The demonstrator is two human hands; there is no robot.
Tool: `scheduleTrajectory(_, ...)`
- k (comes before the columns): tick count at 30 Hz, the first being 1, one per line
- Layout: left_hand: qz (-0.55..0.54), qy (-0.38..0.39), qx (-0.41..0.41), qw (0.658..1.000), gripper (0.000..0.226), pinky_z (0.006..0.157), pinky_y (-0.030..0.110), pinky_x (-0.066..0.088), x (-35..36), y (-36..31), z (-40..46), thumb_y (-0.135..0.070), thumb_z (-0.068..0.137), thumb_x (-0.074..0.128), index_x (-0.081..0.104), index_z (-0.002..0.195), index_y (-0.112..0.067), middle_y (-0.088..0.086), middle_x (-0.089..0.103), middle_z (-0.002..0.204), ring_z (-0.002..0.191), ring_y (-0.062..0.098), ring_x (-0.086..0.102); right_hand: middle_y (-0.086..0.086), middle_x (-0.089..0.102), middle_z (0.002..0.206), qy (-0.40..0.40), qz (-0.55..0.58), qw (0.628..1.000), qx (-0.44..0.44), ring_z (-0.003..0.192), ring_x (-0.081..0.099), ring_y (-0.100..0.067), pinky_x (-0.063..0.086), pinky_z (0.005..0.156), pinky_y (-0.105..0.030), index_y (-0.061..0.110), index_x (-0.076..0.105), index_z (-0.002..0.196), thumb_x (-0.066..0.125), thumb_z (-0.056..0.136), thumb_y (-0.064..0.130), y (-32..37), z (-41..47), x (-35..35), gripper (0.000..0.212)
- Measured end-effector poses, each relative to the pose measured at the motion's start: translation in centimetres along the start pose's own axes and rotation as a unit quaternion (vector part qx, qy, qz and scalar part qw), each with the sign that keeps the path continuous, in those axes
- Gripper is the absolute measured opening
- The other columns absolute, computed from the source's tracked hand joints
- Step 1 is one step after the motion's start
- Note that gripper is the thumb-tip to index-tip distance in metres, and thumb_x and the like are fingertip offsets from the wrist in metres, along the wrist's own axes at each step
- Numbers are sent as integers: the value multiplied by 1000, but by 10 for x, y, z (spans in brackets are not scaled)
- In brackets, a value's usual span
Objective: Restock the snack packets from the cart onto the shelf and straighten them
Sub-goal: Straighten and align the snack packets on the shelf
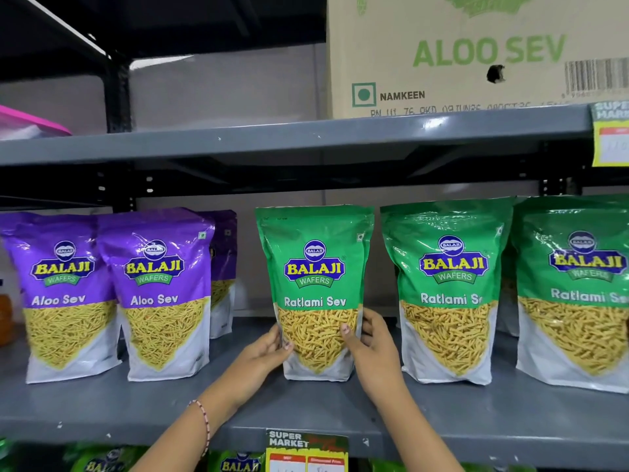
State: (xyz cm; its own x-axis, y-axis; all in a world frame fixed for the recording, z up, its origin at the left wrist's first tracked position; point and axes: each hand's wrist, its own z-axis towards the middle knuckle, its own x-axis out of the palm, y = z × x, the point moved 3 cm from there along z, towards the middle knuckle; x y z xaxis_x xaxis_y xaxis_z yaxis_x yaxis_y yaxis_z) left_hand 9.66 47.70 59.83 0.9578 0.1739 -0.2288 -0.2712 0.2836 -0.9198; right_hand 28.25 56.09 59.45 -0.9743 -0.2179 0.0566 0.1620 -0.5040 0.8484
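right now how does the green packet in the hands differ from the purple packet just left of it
The Ratlami Sev packet is green; the Aloo Sev packet is purple. The Ratlami Sev packet is gripped at its lower sides by the left hand and right hand; the Aloo Sev packet stands untouched. The labels name different snacks. Both are upright Balaji pouches on the same shelf, with a clear window showing yellow sev.

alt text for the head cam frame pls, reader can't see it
Both hands, left hand and right hand, grip the sides of an upright green Ratlami Sev packet on a grey shelf. Purple Aloo Sev packets stand to its left, more green packets to its right; an Aloo Sev carton sits on the shelf above.
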Motion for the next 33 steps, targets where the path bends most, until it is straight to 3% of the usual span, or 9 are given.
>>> scheduleTrajectory(11,17,35,-5,999,55,92,-4,36,6,0,0,-16,97,50,26,140,-42,-45,50,125,118,-27,41,1,66,120,-37,-22,999,20,114,64,-20,51,100,-53,34,52,123,64,93,26,-7,0,-3,33)
scheduleTrajectory(17,46,56,-6,997,53,101,3,35,6,1,4,-16,98,51,30,137,-45,-44,54,124,127,-18,43,8,67,114,-34,1,999,7,113,63,-18,50,103,-47,41,55,107,65,93,21,6,-5,-4,27)
scheduleTrajectory(19,54,55,1,997,52,110,13,33,7,-2,-1,-20,96,55,35,136,-46,-37,54,132,131,-12,44,12,66,111,-37,16,999,1,112,63,-16,50,102,-43,41,56,102,68,90,21,17,-11,-3,26)
scheduleTrajectory(21,41,-2,25,999,60,116,24,28,3,-9,-8,-25,92,60,34,145,-37,-26,39,146,141,0,35,15,64,113,-63,-1,998,-22,114,61,-11,48,102,-41,38,55,108,68,90,25,26,-21,-1,26)
scheduleTrajectory(23,-10,-128,58,990,63,113,23,28,-6,-19,-16,-18,93,60,33,150,-20,-18,35,146,141,6,33,13,62,119,-126,-37,989,-73,117,58,-10,46,104,-41,33,54,118,65,92,33,37,-38,-3,28)
scheduleTrajectory(26,-68,-326,157,930,52,112,24,33,-44,-28,-40,-8,94,55,44,145,-17,-10,47,145,133,2,43,8,64,123,-148,-24,975,-167,120,58,-12,45,102,-34,25,60,123,61,88,33,60,-64,27,36)
scheduleTrajectory(28,-98,-416,196,883,53,110,19,35,-80,-27,-62,-4,96,51,40,146,-19,-13,44,148,130,-8,44,11,66,121,-68,-2,984,-165,119,59,-8,45,100,-27,25,62,120,60,86,29,66,-72,72,34)
scheduleTrajectory(30,-115,-455,179,865,57,109,19,34,-119,-12,-73,-6,97,49,34,149,-23,-17,35,152,132,-9,39,18,63,122,29,-7,993,-113,120,57,-4,47,101,-28,29,60,121,64,84,30,60,-70,124,37)
scheduleTrajectory(33,-157,-450,67,876,56,113,39,37,-165,15,-70,-26,87,56,48,141,-19,-2,48,149,133,14,49,16,48,134,170,-25,985,17,135,46,-13,38,110,-31,26,43,141,72,82,28,46,-59,188,66)
